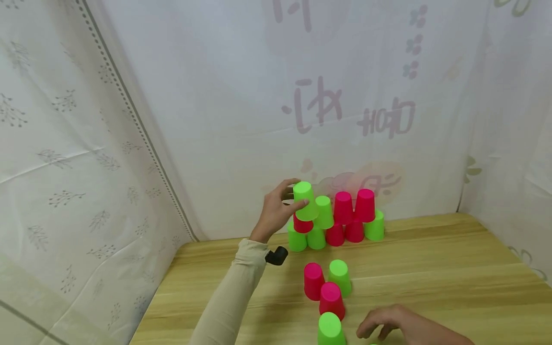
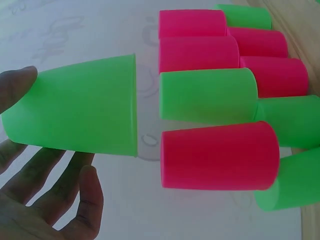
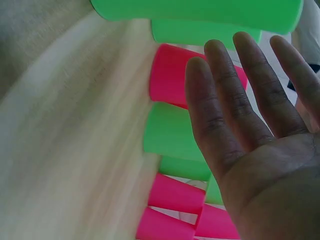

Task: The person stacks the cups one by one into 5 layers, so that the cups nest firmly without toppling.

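Observation:
My left hand (image 1: 288, 203) grips an upside-down green cup (image 1: 305, 201), tilted, just above a red cup (image 1: 302, 224) at the left end of a cup stack (image 1: 343, 218). In the left wrist view my thumb lies on the green cup (image 2: 80, 105) near its base and my fingers (image 2: 60, 195) spread under it, beside the stacked red and green cups (image 2: 220, 155). Low at the table's front, my right hand (image 1: 388, 323) rests near a loose green cup (image 1: 330, 329). In the right wrist view this hand (image 3: 250, 135) shows straight fingers holding nothing.
The stack stands on a wooden table (image 1: 431, 273) against a white curtain (image 1: 215, 120). Loose cups stand in front: a red cup (image 1: 313, 281), a green cup (image 1: 339, 276) and a red cup (image 1: 331, 300). Curtains close both sides.

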The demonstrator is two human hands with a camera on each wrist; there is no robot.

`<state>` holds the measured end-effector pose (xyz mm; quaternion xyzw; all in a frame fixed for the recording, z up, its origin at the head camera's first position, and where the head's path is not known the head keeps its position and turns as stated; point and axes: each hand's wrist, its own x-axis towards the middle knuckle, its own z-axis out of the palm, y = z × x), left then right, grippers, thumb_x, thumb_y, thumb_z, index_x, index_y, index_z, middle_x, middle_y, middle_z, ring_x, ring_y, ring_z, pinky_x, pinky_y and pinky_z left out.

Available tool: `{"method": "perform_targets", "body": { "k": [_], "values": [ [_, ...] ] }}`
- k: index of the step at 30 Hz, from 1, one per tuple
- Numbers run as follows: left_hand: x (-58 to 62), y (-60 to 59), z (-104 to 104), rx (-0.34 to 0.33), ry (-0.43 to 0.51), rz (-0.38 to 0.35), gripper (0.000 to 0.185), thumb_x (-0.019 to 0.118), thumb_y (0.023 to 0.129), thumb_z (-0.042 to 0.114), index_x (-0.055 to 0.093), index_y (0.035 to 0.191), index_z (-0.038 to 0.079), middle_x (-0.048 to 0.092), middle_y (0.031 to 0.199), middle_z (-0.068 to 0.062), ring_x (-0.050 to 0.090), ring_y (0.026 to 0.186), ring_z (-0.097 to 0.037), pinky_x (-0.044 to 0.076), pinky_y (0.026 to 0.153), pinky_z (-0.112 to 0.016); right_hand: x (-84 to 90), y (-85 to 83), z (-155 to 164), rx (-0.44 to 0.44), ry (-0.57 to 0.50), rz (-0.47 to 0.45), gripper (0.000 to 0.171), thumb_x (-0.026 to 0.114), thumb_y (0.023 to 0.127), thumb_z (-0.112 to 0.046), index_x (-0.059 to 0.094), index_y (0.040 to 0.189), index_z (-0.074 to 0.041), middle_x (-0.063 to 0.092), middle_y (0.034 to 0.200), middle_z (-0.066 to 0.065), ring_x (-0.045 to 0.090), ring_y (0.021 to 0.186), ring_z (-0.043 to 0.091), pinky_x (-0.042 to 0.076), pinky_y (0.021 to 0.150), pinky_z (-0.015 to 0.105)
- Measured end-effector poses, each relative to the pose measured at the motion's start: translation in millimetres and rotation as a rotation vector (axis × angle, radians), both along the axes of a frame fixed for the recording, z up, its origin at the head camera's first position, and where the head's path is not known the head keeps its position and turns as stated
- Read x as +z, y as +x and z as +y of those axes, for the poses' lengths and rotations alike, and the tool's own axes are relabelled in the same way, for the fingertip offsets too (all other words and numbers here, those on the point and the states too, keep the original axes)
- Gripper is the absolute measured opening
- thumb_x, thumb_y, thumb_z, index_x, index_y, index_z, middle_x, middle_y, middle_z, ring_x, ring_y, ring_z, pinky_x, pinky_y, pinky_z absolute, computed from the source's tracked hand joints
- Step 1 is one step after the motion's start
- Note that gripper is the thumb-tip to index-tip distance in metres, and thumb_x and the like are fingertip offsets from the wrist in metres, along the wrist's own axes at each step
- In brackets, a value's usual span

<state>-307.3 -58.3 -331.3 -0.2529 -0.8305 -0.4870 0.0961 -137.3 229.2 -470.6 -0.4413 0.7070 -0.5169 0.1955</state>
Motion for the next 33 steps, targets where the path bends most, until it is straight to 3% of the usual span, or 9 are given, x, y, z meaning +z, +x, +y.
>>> {"method": "perform_targets", "body": {
  "k": [2, 9, 17, 21, 28, 33],
  "values": [
    [0.8, -4.9, 5.5, 0.005, 0.016, -0.01, 0.055, 0.076, 0.09, 0.025, 0.054, 0.141, 0.018, 0.068, 0.128, -0.013, 0.067, 0.116, -0.031, 0.06, 0.09, -0.044, -6.7, -2.2, -1.5, 0.04, -0.057, 0.072, 0.035, 0.062, 0.091, -0.001, 0.064, 0.125, -0.005, 0.071, 0.121, 0.013, 0.064, 0.116, 0.005, 0.059, 0.075, 0.025],
    [1.3, -19.3, 18.9, 0.037, 0.05, -0.052, 0.054, 0.075, 0.091, 0.024, 0.054, 0.14, 0.018, 0.067, 0.129, -0.014, 0.066, 0.119, -0.034, 0.06, 0.091, -0.044, -16.9, 4.6, -5.8, 0.039, -0.071, -0.05, 0.03, 0.059, 0.093, 0.003, 0.07, 0.118, -0.009, 0.074, 0.115, 0.008, 0.064, 0.111, 0.001, 0.057, 0.072, 0.024],
    [-0.7, -33.0, 27.5, 0.073, 0.04, -0.059, 0.056, 0.076, 0.09, 0.021, 0.051, 0.139, 0.011, 0.065, 0.131, -0.018, 0.065, 0.12, -0.037, 0.059, 0.093, -0.047, -18.5, 9.9, -5.2, 0.006, -0.062, -0.089, 0.027, 0.057, 0.095, 0.001, 0.071, 0.115, -0.011, 0.075, 0.11, 0.007, 0.064, 0.104, -0.003, 0.056, 0.072, 0.022],
    [-2.8, -36.4, 29.0, 0.084, 0.033, -0.078, 0.056, 0.076, 0.09, 0.021, 0.051, 0.138, 0.01, 0.065, 0.131, -0.019, 0.065, 0.12, -0.037, 0.059, 0.094, -0.047, -17.6, 12.2, -5.2, 0.013, -0.068, -0.069, 0.028, 0.055, 0.096, 0.001, 0.07, 0.116, -0.012, 0.074, 0.111, 0.006, 0.064, 0.105, -0.002, 0.056, 0.074, 0.022],
    [-4.2, -39.7, 29.6, 0.095, 0.019, -0.091, 0.055, 0.076, 0.09, 0.02, 0.052, 0.139, 0.01, 0.064, 0.133, -0.018, 0.064, 0.122, -0.036, 0.058, 0.095, -0.046, -16.9, 15.9, -6.7, 0.042, -0.107, -0.158, 0.03, 0.051, 0.099, 0.004, 0.069, 0.118, -0.01, 0.074, 0.113, 0.009, 0.066, 0.105, 0.003, 0.057, 0.085, 0.026],
    [-2.8, -40.9, 31.4, 0.083, 0.03, -0.098, 0.056, 0.076, 0.09, 0.018, 0.052, 0.14, 0.01, 0.064, 0.134, -0.019, 0.064, 0.123, -0.038, 0.058, 0.095, -0.046, -19.6, 13.8, -4.5, 0.016, -0.088, -0.104, 0.033, 0.053, 0.097, 0.004, 0.068, 0.123, -0.012, 0.074, 0.118, 0.006, 0.064, 0.11, 0.001, 0.056, 0.079, 0.024]
  ]
}}
